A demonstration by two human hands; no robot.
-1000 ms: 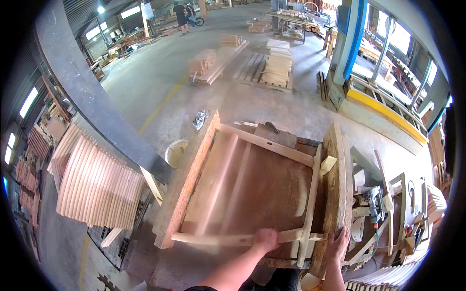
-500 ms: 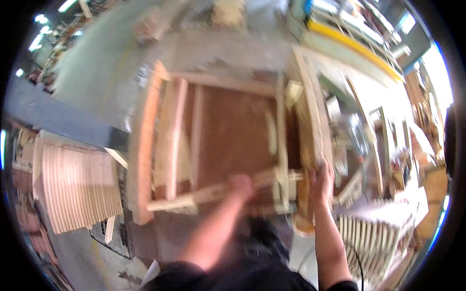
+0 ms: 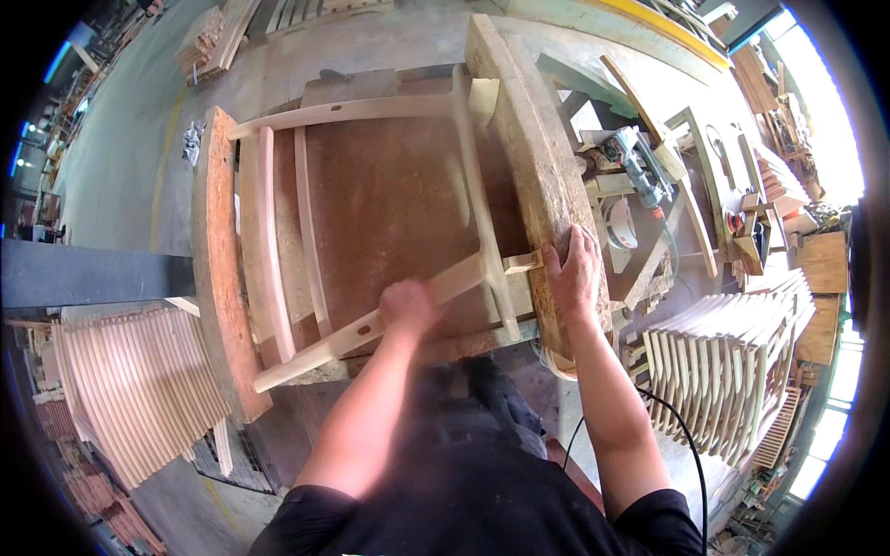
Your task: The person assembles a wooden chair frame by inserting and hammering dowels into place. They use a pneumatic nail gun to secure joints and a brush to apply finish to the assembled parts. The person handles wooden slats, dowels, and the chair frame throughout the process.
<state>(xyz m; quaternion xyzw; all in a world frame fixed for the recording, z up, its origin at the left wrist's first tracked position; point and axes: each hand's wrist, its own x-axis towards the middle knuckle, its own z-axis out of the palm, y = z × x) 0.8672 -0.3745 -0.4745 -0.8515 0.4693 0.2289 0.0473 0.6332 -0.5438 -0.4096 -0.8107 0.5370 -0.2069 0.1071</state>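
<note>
A pale wooden frame [image 3: 371, 195] of bare, unfinished rails lies flat on the brown worktop [image 3: 399, 199], inside a jig of thick, rough chipboard beams. Its near rail [image 3: 371, 326] runs slantwise across the front edge of the worktop, with oblong slots cut along it, and meets an upright rail [image 3: 482, 213] near the right-hand beam [image 3: 538, 167].

The left hand [image 3: 408, 306] sits on the near rail about midway along; it is blurred, and its grip looks curled into a loose fist over the wood, though how tightly it closes cannot be told. The right hand [image 3: 575, 273] lies spread, palm down, fingers flat on the right-hand beam, beside the rail's end; it holds nothing.

A power tool [image 3: 635, 167] lies on the bench to the right. Stacks of curved slats [image 3: 139, 385] stand on the left, and more [image 3: 732, 357] on the right.
</note>
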